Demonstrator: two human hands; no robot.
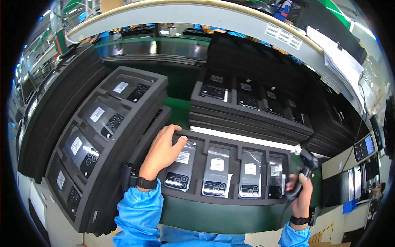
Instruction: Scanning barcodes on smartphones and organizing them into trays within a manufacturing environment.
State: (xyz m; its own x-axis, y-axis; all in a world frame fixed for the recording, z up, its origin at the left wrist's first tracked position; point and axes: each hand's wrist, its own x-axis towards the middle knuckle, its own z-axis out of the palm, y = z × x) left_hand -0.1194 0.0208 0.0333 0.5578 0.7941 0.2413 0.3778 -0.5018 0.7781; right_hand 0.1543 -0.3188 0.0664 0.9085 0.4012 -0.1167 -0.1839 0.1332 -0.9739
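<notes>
In front of me lies a black foam tray with a row of smartphones in its slots, backs up, each with a white label. My left hand holds the tray's far left corner, fingers over the rim and thumb above the leftmost phone. My right hand is closed around the handle of a black handheld barcode scanner, just off the tray's right end. The scanner's head is nearest the rightmost phone. Some right fingers are blurred.
On the left stands a tall stack of foam trays with phones on top. Behind, another tray stack also carries phones. A beige machine with a small screen stands at the right. A shelf spans overhead; the green table edge is near me.
</notes>
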